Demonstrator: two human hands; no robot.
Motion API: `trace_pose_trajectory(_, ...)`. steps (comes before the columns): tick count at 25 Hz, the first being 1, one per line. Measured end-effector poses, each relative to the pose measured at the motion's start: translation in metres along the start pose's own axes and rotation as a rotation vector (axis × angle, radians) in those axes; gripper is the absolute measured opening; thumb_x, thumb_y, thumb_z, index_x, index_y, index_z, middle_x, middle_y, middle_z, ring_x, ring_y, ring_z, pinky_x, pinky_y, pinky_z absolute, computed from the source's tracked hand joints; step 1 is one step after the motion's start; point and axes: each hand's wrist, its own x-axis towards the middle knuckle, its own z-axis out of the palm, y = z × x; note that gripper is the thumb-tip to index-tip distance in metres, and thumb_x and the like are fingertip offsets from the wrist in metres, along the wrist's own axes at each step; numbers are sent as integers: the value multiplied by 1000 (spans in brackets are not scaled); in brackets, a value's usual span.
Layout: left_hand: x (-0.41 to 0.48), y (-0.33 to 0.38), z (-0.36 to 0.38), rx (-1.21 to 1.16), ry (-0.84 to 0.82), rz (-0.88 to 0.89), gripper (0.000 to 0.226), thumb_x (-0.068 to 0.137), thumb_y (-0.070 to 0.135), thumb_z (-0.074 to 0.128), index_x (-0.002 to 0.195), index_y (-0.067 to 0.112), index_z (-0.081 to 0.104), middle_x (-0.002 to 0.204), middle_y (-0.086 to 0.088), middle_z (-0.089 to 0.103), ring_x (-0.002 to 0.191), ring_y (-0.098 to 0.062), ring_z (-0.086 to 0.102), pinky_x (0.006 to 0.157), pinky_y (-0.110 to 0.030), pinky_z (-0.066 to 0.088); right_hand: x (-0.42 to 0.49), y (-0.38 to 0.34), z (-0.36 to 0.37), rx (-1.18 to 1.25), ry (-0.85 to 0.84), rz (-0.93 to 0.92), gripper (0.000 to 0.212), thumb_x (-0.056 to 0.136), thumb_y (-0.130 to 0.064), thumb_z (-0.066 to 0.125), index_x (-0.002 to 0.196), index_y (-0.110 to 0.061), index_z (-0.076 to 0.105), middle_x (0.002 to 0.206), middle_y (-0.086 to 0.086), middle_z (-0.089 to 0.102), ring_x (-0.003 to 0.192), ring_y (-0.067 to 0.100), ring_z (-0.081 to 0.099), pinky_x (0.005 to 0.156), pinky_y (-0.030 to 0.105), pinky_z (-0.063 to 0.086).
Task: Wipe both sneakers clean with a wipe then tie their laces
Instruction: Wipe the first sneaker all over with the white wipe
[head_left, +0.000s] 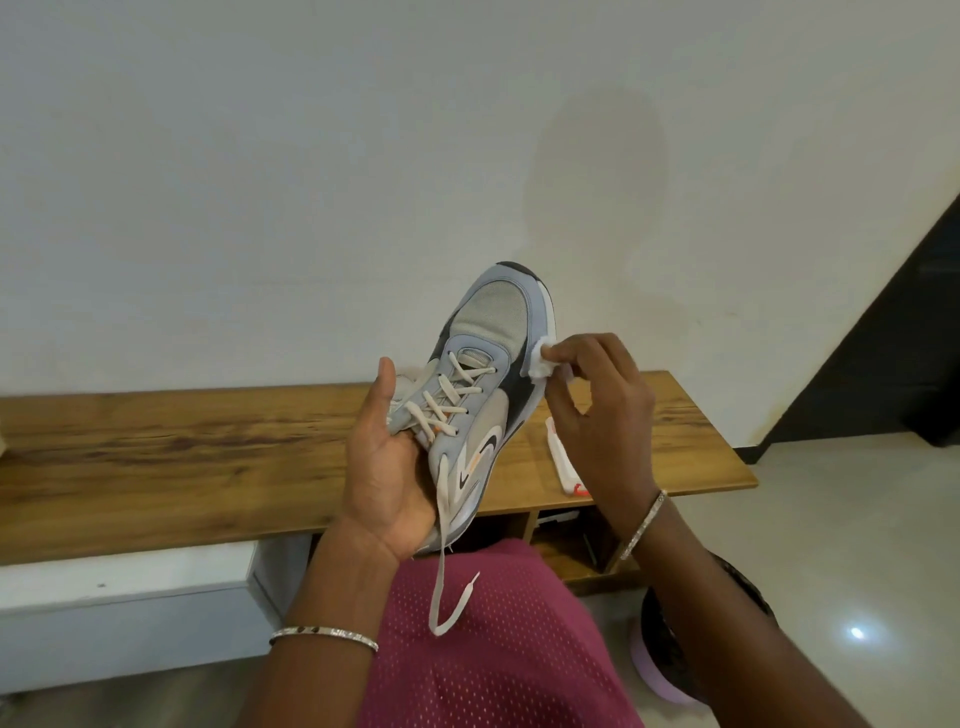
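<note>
Above the wooden tabletop (156, 447), the left hand (387, 467) cradles the sneaker (483, 374) heel-down, toe pointing away, while right-hand fingers (571, 358) pinch a wipe (540, 361) against its right edge.

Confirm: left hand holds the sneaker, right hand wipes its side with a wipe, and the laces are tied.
Wrong on the laces: the head view shows them untied, one loose end hanging below the sneaker. The left hand holds it and the right hand presses the wipe to its side.
</note>
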Motion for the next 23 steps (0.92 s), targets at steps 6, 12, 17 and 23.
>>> trace_pose_trajectory(6,4,-1,-5,-23,30,-47,70,95,65,36,140,15,54,140,-15,57,129,-31,55,108,-47,42,-25,0,2,-7,-60,-8,10,86,-4,70,96,-4,69,99,7,65,88,16,61,71,23,52)
trace_pose_trajectory(12,4,-4,-6,-73,34,-94,70,95,64,39,140,14,54,139,-15,58,126,-32,57,105,-48,46,17,0,-11,75,57,42,12,88,-4,69,100,-5,71,100,6,68,90,11,62,78,14,51)
trace_pose_trajectory(17,6,-3,-10,-110,61,-88,69,94,63,41,138,12,56,136,-14,60,122,-30,61,101,-47,49,-53,-8,0,9,-16,6,14,90,-12,67,100,-5,73,105,8,69,99,18,65,81,32,57)
trace_pose_trajectory(23,9,-5,-7,-68,56,-80,64,97,58,42,141,14,53,141,-12,57,129,-29,55,105,-46,47,-21,-5,-4,8,47,10,14,89,-10,70,101,-6,75,100,7,70,90,17,65,75,30,56)
